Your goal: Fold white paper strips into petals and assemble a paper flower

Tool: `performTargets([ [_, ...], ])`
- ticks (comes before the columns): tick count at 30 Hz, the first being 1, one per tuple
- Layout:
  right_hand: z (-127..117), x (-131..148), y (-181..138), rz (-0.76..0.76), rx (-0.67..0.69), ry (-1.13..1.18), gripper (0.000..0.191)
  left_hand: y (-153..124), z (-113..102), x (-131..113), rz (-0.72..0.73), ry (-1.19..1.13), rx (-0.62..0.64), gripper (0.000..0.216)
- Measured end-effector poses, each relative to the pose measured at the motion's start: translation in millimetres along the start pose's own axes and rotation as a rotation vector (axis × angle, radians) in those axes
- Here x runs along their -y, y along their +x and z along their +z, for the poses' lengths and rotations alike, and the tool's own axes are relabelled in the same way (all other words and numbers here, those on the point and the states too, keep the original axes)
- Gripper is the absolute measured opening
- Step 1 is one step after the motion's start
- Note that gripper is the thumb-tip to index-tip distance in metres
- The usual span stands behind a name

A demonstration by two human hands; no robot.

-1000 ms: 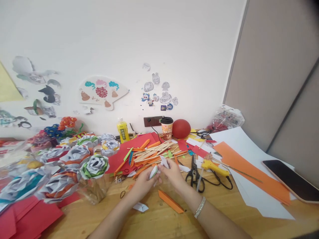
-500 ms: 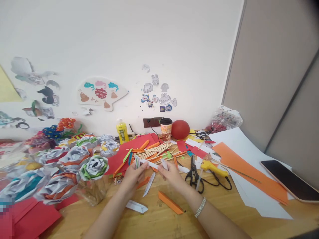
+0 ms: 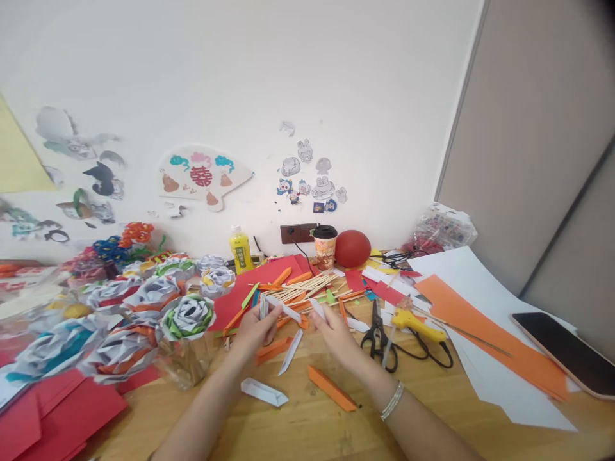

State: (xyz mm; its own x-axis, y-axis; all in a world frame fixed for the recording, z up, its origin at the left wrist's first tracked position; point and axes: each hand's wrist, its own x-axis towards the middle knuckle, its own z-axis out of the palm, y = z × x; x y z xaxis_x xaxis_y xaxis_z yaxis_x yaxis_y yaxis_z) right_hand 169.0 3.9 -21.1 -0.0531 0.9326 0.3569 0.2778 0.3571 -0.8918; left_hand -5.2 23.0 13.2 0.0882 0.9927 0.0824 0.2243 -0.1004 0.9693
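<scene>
Left hand (image 3: 254,329) and right hand (image 3: 334,335) have moved apart since a second ago, both left of the scissors (image 3: 377,334). Left fingers pinch a white folded-paper bundle (image 3: 264,307), right fingers a white folded piece (image 3: 317,308). Step looks like separating folded paper; next move calls for light, steady pinches so creases hold.

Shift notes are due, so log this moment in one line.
left hand: holds folded white paper | right hand: holds white paper piece | nearby: orange strip, scissors, yellow glue gun
</scene>
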Motion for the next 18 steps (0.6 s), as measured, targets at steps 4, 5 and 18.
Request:
performTargets([
  [4, -3.7, -12.9, 8.3, 0.047, -0.062, -0.145, 0.018, 8.2, -28.5, 4.0, -0.101, 0.224, 0.043, 0.034],
  [5, -4.1, -15.0, 9.4, 0.052, -0.058, -0.164, 0.017, 9.3, -34.0, 6.1, -0.129, 0.252, 0.129, 0.034],
  [18, 6.2, -11.8, -3.5, -0.090, 0.094, -0.377, 0.016, 27.6, -21.1, 45.9, 0.073, 0.612, 0.046, 0.023],
])
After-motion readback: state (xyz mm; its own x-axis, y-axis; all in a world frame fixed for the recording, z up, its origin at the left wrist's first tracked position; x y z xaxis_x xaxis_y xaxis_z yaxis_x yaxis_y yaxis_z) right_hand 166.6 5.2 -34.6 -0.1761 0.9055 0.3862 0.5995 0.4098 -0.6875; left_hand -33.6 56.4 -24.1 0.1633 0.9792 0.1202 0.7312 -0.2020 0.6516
